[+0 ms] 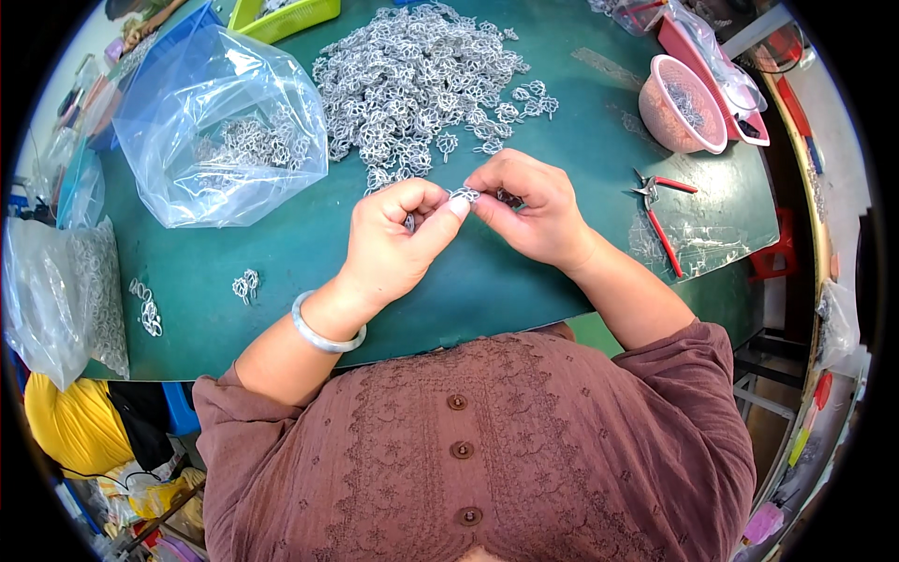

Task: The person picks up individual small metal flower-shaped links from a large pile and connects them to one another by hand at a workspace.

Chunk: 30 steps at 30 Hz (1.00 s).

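My left hand and my right hand meet over the table, thumbs and forefingers pinching one small silver wire piece between them. Its outline looks openwork, like a flower, but the fingers cover part of it. More silver bits peek out from the curled fingers of both hands, too hidden to make out. Just beyond my hands spreads a big heap of similar silver openwork pieces. A few single ones lie at its near edge.
At left stand an open clear plastic bag with silver pieces and a filled bag. Small clusters and rings lie nearby. To the right are red-handled pliers, a pink basket and a pink tray. A green basket sits behind.
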Available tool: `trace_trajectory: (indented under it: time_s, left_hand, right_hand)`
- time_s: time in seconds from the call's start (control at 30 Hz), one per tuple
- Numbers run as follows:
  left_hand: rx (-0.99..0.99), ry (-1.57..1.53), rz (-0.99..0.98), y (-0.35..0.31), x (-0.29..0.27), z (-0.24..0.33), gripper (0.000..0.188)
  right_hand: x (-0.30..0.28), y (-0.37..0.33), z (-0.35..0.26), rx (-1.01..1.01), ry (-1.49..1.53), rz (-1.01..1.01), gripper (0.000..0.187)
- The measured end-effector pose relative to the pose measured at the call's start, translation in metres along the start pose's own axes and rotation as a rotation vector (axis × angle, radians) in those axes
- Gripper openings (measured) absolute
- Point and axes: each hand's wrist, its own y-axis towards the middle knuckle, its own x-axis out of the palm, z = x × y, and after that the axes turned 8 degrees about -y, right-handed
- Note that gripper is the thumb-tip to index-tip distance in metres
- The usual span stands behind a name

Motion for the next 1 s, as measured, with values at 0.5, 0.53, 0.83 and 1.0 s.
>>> trace_trajectory:
  time_s: [0.5, 0.53, 0.83, 1.0]
  left_hand:
    - [0.102, 0.143, 0.039, 0.0, 0.003, -0.001, 0.012]
    - [0.104, 0.144, 0.04, -0.001, 0.002, 0.0, 0.012]
    - [-0.038, -0.029, 0.163, 0.013, -0.034, 0.022, 0.015]
    - [0.124, 0.024, 0.365, 0.037, -0.088, 0.048, 0.012]
  right_hand:
    - [0.003, -0.003, 0.007, 0.065, 0.102, -0.02, 0.012]
    - [0.002, -0.002, 0.006, 0.084, 0.117, -0.033, 0.011]
    - [-0.109, 0.03, 0.033, 0.458, -0.032, 0.329, 0.012]
    - [-0.201, 0.022, 0.081, 0.481, -0.601, 0.342, 0.018]
